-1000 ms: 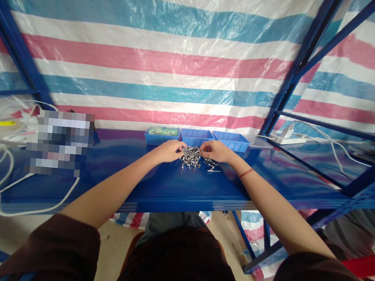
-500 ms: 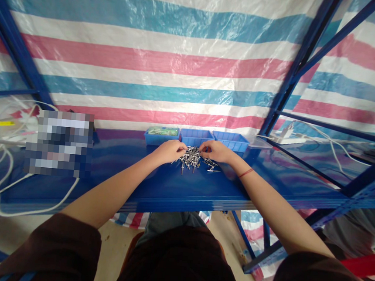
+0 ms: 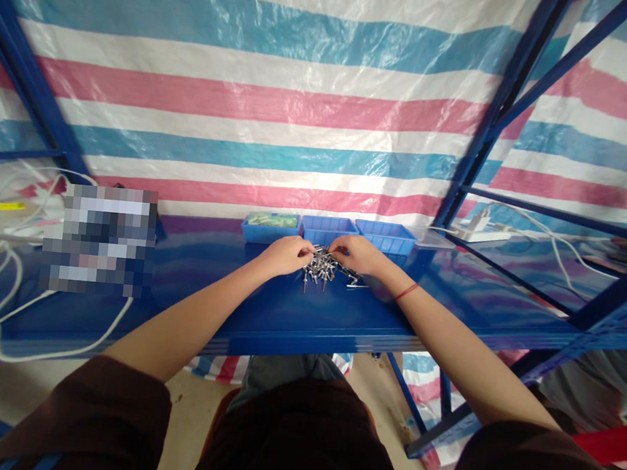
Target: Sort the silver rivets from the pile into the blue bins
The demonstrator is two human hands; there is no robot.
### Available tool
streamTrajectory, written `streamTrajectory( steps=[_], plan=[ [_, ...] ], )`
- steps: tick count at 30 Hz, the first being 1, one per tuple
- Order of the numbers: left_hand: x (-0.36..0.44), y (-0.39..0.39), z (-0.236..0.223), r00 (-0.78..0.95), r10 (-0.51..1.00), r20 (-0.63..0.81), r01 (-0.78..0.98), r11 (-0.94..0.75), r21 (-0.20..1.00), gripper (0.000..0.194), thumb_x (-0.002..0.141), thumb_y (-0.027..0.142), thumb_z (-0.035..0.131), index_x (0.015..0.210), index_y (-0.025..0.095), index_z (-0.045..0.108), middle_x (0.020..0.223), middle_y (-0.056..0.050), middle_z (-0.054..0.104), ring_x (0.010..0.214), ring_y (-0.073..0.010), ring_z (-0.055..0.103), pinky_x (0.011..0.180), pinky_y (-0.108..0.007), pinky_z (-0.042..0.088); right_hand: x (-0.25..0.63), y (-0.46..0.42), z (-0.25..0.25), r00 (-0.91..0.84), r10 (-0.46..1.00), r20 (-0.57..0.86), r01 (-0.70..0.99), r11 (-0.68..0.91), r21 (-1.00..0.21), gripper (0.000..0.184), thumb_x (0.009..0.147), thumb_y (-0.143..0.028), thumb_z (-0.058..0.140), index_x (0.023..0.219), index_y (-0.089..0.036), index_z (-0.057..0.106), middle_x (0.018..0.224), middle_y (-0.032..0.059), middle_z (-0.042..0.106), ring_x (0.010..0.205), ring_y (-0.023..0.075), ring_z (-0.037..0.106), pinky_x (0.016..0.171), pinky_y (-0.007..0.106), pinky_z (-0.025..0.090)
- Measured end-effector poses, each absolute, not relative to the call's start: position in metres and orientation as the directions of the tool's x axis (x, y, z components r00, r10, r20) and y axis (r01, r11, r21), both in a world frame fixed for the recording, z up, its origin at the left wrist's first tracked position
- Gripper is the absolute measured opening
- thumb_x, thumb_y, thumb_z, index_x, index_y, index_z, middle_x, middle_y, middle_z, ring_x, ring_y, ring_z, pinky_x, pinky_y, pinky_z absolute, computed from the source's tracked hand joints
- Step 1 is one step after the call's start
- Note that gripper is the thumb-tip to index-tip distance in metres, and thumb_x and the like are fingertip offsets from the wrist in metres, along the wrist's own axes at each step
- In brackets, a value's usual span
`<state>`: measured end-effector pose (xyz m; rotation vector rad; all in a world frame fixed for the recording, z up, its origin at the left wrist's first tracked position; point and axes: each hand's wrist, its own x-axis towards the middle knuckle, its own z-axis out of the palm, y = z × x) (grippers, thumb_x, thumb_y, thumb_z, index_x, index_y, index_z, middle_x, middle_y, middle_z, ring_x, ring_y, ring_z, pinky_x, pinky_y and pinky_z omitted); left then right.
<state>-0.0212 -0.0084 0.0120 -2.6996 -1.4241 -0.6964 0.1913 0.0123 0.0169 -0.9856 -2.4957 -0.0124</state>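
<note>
A pile of small silver metal pieces with thin stems, which look like pop rivets, lies on the blue tabletop. My left hand is at the pile's left edge, its thumb and fingertips pinched together. From the right, my right hand reaches over the back of the heap with thumb and forefinger closed. Whatever is between the fingertips of either hand is too small to make out. A few loose pieces lie under and in front of my right hand.
Behind the pile stand a blue bin with greenish packets, a middle blue bin and a right blue bin. A clear lid lies beside them. White cables and a power strip flank the work area.
My right hand has shifted slightly left over the pile. My left hand has moved a little right, its fingers now nearer the middle of the heap. The bins have not moved.
</note>
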Motion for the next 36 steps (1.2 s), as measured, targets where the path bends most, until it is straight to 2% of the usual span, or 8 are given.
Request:
streamTrajectory(
  steps=[5, 9, 12, 19, 26, 31, 36],
  plan=[
    [-0.019, -0.009, 0.012, 0.47, 0.759, 0.45, 0.749, -0.613, 0.253, 0.028, 0.081, 0.032, 0.054, 0.102, 0.019, 0.067, 0.088, -0.005, 0.07, 0.083, -0.0191, 0.063, 0.077, -0.029, 0.048, 0.192, 0.01, 0.018, -0.549, 0.692, 0.469, 0.656, 0.704, -0.27, 0.014, 0.079, -0.014, 0.051, 0.086, -0.016, 0.064, 0.079, 0.0054, 0.069, 0.069, 0.0152, 0.06, 0.065, 0.026, 0.04],
    [-0.016, -0.009, 0.013, 0.373, 0.763, 0.528, 0.681, -0.612, 0.402, 0.029, 0.08, 0.035, 0.057, 0.101, 0.018, 0.066, 0.091, -0.005, 0.07, 0.079, -0.017, 0.064, 0.076, -0.029, 0.049, 0.186, 0.006, 0.017, -0.568, 0.701, 0.431, 0.491, 0.709, -0.506, 0.012, 0.081, -0.017, 0.051, 0.09, -0.015, 0.059, 0.081, 0.0062, 0.071, 0.076, 0.0159, 0.064, 0.069, 0.027, 0.044],
    [-0.013, -0.011, 0.015, 0.322, 0.772, 0.548, 0.614, -0.611, 0.5, 0.023, 0.079, 0.032, 0.059, 0.095, 0.017, 0.066, 0.091, -0.005, 0.071, 0.079, -0.0155, 0.065, 0.075, -0.027, 0.05, 0.181, 0.005, 0.017, -0.592, 0.689, 0.418, 0.406, 0.703, -0.584, 0.013, 0.082, -0.022, 0.051, 0.089, -0.015, 0.059, 0.083, 0.0077, 0.071, 0.079, 0.0169, 0.065, 0.071, 0.029, 0.046],
    [-0.009, -0.015, 0.015, 0.33, 0.729, 0.6, 0.517, -0.671, 0.531, 0.02, 0.081, 0.035, 0.057, 0.088, 0.019, 0.066, 0.084, -0.001, 0.071, 0.072, -0.0128, 0.064, 0.073, -0.025, 0.05, 0.179, 0.002, 0.017, -0.626, 0.661, 0.414, 0.38, 0.722, -0.578, 0.018, 0.083, -0.027, 0.051, 0.09, -0.014, 0.062, 0.087, 0.008, 0.07, 0.081, 0.0175, 0.064, 0.073, 0.031, 0.046],
    [-0.007, -0.017, 0.017, 0.283, 0.706, 0.649, 0.494, -0.687, 0.533, 0.014, 0.08, 0.03, 0.058, 0.085, 0.019, 0.066, 0.081, 0.0, 0.07, 0.074, -0.013, 0.065, 0.069, -0.023, 0.048, 0.177, 0.001, 0.019, -0.581, 0.67, 0.462, 0.4, 0.729, -0.555, 0.023, 0.082, -0.035, 0.053, 0.084, -0.014, 0.062, 0.075, 0.0049, 0.065, 0.068, 0.0144, 0.057, 0.064, 0.028, 0.043],
    [-0.008, -0.017, 0.018, 0.245, 0.691, 0.68, 0.523, -0.685, 0.508, 0.015, 0.08, 0.03, 0.059, 0.087, 0.019, 0.067, 0.084, -0.001, 0.07, 0.077, -0.0136, 0.064, 0.07, -0.024, 0.048, 0.178, 0.002, 0.02, -0.48, 0.693, 0.537, 0.399, 0.718, -0.57, 0.027, 0.078, -0.041, 0.058, 0.084, -0.015, 0.062, 0.077, 0.0043, 0.065, 0.069, 0.0143, 0.057, 0.063, 0.027, 0.043],
    [-0.009, -0.018, 0.021, 0.211, 0.716, 0.665, 0.544, -0.652, 0.529, 0.018, 0.081, 0.031, 0.057, 0.09, 0.019, 0.066, 0.088, -0.002, 0.07, 0.079, -0.0143, 0.064, 0.073, -0.025, 0.049, 0.179, -0.001, 0.024, -0.385, 0.666, 0.639, 0.396, 0.745, -0.537, 0.024, 0.077, -0.04, 0.06, 0.083, -0.016, 0.06, 0.075, 0.0034, 0.062, 0.068, 0.0132, 0.055, 0.061, 0.025, 0.041]
  ],
)
